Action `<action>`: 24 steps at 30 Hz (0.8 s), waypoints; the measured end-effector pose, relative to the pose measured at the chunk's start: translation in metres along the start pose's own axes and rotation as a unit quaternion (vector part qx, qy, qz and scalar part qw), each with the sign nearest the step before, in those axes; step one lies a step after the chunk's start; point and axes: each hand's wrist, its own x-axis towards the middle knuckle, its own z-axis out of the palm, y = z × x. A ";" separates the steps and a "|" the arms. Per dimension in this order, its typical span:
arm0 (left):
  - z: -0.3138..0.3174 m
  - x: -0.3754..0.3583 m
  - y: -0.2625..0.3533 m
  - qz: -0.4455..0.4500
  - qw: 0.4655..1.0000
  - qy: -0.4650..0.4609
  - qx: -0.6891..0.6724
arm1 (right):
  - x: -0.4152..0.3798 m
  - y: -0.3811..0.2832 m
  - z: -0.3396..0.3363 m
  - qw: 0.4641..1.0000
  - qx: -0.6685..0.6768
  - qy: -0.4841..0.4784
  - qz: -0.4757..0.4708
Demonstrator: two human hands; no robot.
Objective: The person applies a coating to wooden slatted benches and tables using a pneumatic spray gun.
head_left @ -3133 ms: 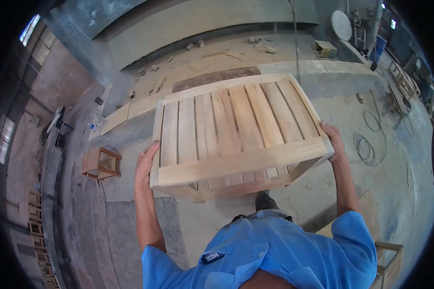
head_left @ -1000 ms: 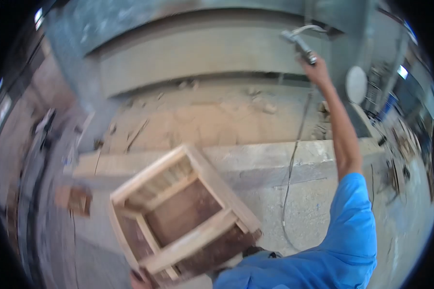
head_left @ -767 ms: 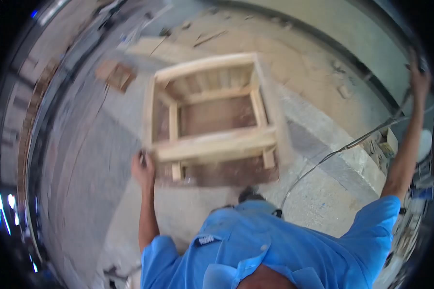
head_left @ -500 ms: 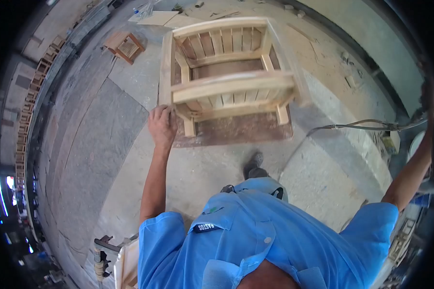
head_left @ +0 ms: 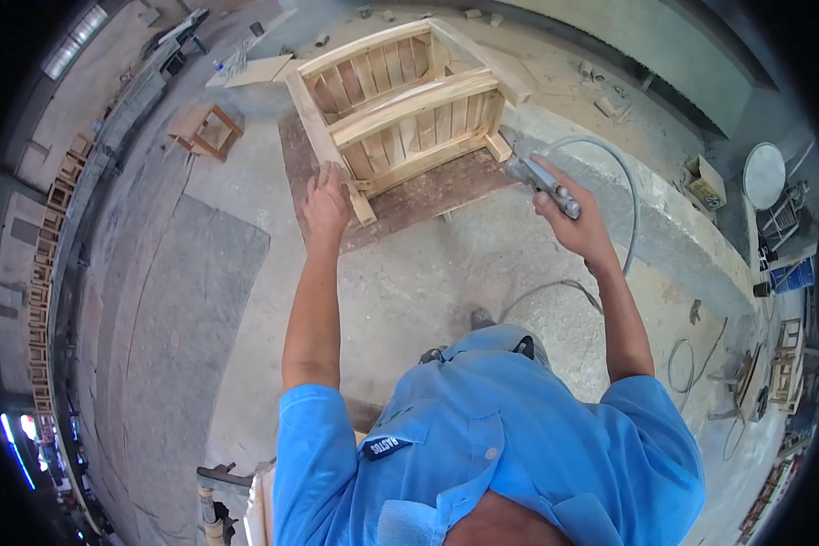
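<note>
A pale slatted wooden furniture frame (head_left: 409, 98) stands on a brown board (head_left: 428, 202) ahead of me. My left hand (head_left: 326, 202) is at its near left corner, fingers over the end of the side rail; their undersides are hidden. To the right of the frame, my right hand (head_left: 578, 218) is wrapped around a metal spray gun (head_left: 552, 185). The gun points toward the frame's near right leg, apart from it. A grey hose (head_left: 630, 187) loops beside the gun and down behind my right forearm.
A small brown wooden stool (head_left: 206, 132) stands on the floor at the left. A raised concrete ledge (head_left: 673, 218) runs along the right, with a cardboard box (head_left: 703, 184) beyond it. Dark hose (head_left: 555, 285) lies on the floor near my foot. Pale sheets (head_left: 255, 71) lie at the back left.
My right hand has come in from the far right edge and now shows the spray gun near the frame. The frame appears turned and farther left in view. My left hand stays at its corner.
</note>
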 end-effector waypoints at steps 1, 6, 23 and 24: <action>-0.002 -0.002 0.002 0.000 1.000 0.011 -0.005 | 0.002 -0.006 0.000 1.000 -0.005 0.013 -0.003; -0.007 -0.008 0.008 -0.034 0.996 -0.065 -0.052 | 0.023 -0.023 0.000 0.997 0.024 0.060 0.037; -0.004 -0.013 0.026 -0.069 0.991 -0.068 -0.096 | 0.109 0.006 0.052 0.992 0.110 0.051 0.031; -0.003 -0.013 0.026 -0.062 0.991 -0.064 -0.100 | 0.111 0.016 0.043 0.991 0.108 0.076 0.031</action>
